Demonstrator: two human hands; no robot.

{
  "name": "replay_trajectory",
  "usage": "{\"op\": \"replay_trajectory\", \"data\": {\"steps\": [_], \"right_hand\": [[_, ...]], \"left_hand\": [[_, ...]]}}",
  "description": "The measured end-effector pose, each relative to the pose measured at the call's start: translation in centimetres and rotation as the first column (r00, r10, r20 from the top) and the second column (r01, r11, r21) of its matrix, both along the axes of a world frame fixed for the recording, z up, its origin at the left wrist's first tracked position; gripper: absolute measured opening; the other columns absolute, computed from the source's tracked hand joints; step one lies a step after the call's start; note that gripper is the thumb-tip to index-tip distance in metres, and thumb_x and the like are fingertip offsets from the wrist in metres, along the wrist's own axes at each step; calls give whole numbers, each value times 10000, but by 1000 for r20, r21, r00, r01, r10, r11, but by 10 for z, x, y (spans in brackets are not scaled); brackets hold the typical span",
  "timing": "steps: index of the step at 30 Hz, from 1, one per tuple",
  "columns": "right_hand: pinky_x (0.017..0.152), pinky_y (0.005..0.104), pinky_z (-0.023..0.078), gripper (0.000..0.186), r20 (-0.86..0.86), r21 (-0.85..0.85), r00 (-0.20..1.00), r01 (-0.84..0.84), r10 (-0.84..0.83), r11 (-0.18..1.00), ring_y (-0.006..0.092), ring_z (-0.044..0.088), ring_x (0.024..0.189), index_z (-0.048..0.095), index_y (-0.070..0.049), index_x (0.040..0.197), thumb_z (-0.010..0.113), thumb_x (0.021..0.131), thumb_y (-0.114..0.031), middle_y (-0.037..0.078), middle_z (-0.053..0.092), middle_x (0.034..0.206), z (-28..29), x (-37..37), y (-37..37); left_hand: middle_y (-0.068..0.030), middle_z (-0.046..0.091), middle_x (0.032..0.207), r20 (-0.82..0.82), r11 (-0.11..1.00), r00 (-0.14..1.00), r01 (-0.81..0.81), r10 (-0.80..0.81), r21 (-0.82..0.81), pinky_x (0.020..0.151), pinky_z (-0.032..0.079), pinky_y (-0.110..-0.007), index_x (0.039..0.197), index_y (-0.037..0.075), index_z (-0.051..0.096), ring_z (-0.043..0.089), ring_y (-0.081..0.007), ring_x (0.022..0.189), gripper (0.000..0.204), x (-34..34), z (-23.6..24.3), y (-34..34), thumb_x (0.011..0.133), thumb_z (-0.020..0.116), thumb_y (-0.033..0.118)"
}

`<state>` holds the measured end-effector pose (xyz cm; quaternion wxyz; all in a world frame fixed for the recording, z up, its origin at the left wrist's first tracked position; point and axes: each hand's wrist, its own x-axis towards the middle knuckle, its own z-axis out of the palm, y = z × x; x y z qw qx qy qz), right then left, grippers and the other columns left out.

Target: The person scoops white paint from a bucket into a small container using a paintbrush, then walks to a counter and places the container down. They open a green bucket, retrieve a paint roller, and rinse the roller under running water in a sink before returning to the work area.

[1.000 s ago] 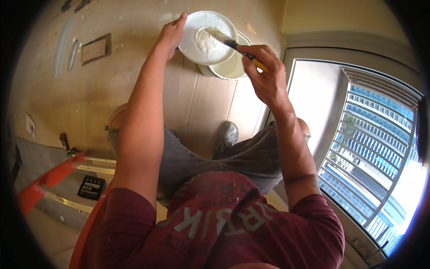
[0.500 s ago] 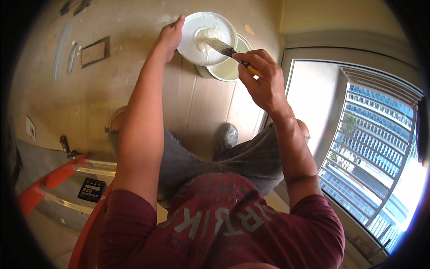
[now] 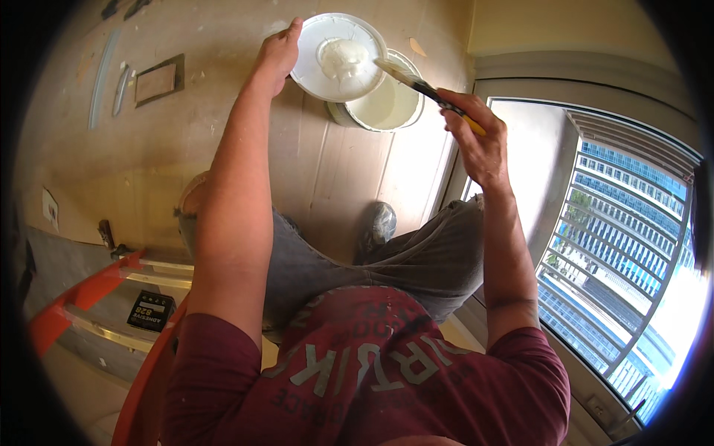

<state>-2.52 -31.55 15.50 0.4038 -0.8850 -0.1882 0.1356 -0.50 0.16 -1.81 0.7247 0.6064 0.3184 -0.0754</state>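
Observation:
My left hand (image 3: 280,58) grips the rim of a round white bucket lid (image 3: 311,70), its thumb along the edge. A mound of thick white paint or paste (image 3: 346,61) sits in the lid's middle. Closed around a yellow-and-black handle, my right hand (image 3: 476,140) holds a paintbrush (image 3: 416,83). The brush's bristles, coated in white, point left and lie over the bucket beside the lid's right edge. Below the lid stands a bucket (image 3: 387,108) with pale, creamy contents. The lid hides the bucket's left part.
An orange ladder (image 3: 74,301) lies at the lower left, a black box (image 3: 152,311) by its rungs. A window with horizontal bars (image 3: 602,253) is on the right. Brown sheeting (image 3: 312,160) covers the floor, with a small rectangular board (image 3: 155,84) at the left.
My right hand has drawn the paintbrush rightward, off the white mound and past the lid's edge. The lid in my left hand has shifted slightly up and left, uncovering more of the bucket.

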Motion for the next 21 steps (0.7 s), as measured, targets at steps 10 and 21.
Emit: {"op": "replay_trajectory", "data": {"steps": [10, 21], "right_hand": [[887, 396, 566, 287, 84, -326, 902, -377, 424, 867, 288, 682, 986, 751, -49, 1113, 637, 856, 5, 136, 716, 1032, -52, 20, -51], [860, 394, 585, 281, -13, -400, 880, -440, 475, 804, 275, 687, 981, 744, -17, 1127, 650, 863, -10, 156, 732, 1005, -35, 26, -54]], "left_hand": [[-186, 544, 1471, 49, 999, 998, -35, 36, -18, 1126, 388, -390, 1470, 8, 504, 508, -273, 1349, 703, 0, 1, 3, 1049, 462, 569], [-183, 506, 1509, 4, 997, 997, -75, 75, -23, 1144, 372, -401, 1494, 13, 474, 484, -276, 1374, 713, -4, 22, 3, 1046, 467, 567]]}}
